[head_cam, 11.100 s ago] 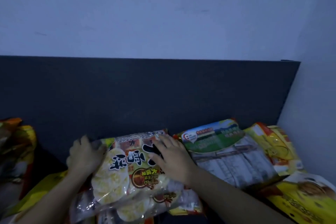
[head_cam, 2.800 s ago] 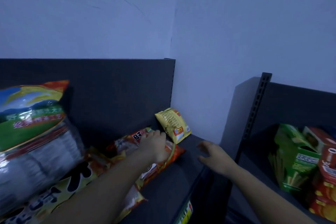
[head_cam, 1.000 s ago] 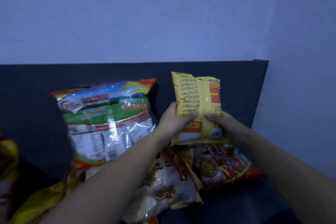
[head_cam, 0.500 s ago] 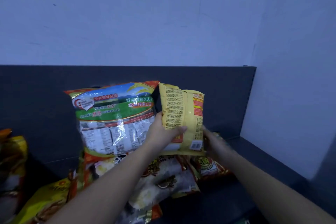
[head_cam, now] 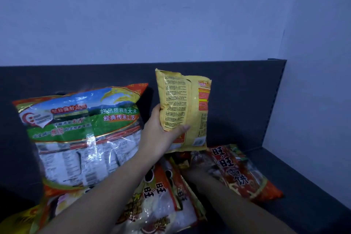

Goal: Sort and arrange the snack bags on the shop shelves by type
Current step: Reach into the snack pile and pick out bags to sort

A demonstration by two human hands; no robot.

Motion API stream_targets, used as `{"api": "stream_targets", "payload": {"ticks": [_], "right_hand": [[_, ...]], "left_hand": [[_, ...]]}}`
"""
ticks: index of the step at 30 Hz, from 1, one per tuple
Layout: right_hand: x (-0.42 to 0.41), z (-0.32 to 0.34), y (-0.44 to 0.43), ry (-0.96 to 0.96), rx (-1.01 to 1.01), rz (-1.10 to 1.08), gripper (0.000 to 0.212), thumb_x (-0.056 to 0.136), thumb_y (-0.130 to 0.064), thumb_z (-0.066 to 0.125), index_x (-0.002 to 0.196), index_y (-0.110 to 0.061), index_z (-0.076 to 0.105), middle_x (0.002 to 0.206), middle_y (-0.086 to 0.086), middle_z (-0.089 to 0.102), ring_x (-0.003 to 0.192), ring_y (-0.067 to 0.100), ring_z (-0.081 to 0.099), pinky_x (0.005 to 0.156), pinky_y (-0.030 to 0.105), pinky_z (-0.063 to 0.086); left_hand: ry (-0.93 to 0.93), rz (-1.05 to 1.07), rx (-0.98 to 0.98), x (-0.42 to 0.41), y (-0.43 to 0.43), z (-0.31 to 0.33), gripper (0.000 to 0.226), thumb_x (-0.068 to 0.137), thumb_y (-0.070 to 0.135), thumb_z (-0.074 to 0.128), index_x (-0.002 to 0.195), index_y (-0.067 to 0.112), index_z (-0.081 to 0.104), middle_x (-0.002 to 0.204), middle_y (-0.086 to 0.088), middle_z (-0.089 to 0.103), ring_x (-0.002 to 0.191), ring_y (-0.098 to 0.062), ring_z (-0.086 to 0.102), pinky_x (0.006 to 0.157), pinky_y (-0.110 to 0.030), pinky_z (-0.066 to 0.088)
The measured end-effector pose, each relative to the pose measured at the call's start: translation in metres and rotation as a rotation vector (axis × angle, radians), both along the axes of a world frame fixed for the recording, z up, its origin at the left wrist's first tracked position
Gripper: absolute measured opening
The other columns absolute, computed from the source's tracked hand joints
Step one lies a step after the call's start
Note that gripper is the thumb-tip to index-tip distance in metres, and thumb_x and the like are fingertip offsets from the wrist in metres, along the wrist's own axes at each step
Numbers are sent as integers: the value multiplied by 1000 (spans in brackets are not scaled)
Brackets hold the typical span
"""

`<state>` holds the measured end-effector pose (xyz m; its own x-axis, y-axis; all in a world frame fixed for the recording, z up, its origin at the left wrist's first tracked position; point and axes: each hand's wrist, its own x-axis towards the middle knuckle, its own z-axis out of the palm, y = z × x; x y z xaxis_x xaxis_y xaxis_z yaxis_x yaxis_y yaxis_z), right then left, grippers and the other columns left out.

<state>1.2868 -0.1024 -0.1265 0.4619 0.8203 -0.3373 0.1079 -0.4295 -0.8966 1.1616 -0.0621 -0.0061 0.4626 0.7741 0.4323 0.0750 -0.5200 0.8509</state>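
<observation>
My left hand (head_cam: 159, 137) grips a small yellow snack bag (head_cam: 182, 104) and holds it upright, back side facing me, in front of the dark back panel. My right hand (head_cam: 191, 174) reaches low under the yellow bag to the left end of a red-orange rice cracker bag (head_cam: 239, 175) lying flat on the shelf; its fingers are hidden among the bags. A large green and clear bag (head_cam: 79, 131) leans upright at the left. Beneath my left arm lies a clear and orange bag (head_cam: 157, 205).
The dark shelf board (head_cam: 303, 186) runs on to the right of the red-orange bag up to the pale side wall (head_cam: 313, 81). The dark back panel (head_cam: 243, 100) stands behind the bags. A yellow bag (head_cam: 17, 222) shows at the bottom left corner.
My right hand has let go of the yellow bag and dropped down to the red-orange bag. My left hand alone now holds the yellow bag, slightly higher and further right.
</observation>
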Motion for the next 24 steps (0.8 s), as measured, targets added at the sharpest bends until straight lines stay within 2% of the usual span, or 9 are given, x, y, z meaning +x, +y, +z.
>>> {"api": "stream_targets", "payload": {"ticks": [2,4,7,13,16,18,20,24], "right_hand": [[12,2,1,-85,85,-32,46,70,-32,77,112,-18,64,116,8,67,103,23,63,90,36,52],[31,7,-3,-205,126,-80,50,50,-39,82,94,-19,70,99,6,72,91,25,67,83,47,55],[57,32,-20,-260,191,-126,32,52,-36,82,78,-19,71,84,5,73,80,25,69,77,50,56],[78,86,-63,-291,261,-269,35,73,-30,79,94,-7,64,92,12,68,84,27,64,77,46,52],[69,115,-81,-353,356,-396,37,71,-36,79,90,-12,57,86,5,66,80,22,63,74,40,51],[58,136,-89,-340,447,-447,41,70,-38,79,93,-12,56,90,6,66,81,24,64,78,42,54],[42,158,-98,-317,531,-441,44,71,-37,79,98,-11,57,94,7,68,83,25,67,78,43,55],[2,195,-116,-243,621,-297,36,75,-28,77,100,-13,55,89,6,68,73,20,68,62,32,53]], "left_hand": [[-43,22,-43,2,5,-1,74,69,36,81,131,27,41,112,13,64,103,-10,62,92,-40,50],[-101,37,-97,5,7,1,73,69,33,81,131,23,44,112,9,65,102,-11,62,93,-40,50],[-209,22,-205,7,6,8,68,72,26,80,130,18,47,114,5,65,104,-13,62,95,-39,50],[-261,-20,-249,-6,-6,21,55,73,18,79,122,12,55,109,2,68,95,-11,65,82,-25,51],[-234,0,-213,-24,-14,28,54,70,25,81,118,14,58,104,4,70,95,-12,66,86,-29,52],[-205,-14,-192,-42,-20,34,52,69,28,81,114,17,58,102,6,70,93,-12,67,84,-29,52],[-174,-38,-165,-65,-22,42,51,68,31,81,112,19,60,103,5,71,93,-13,68,84,-32,53],[-166,-105,-161,-125,-23,56,49,68,27,79,113,18,62,102,5,72,90,-11,70,78,-25,53]]}}
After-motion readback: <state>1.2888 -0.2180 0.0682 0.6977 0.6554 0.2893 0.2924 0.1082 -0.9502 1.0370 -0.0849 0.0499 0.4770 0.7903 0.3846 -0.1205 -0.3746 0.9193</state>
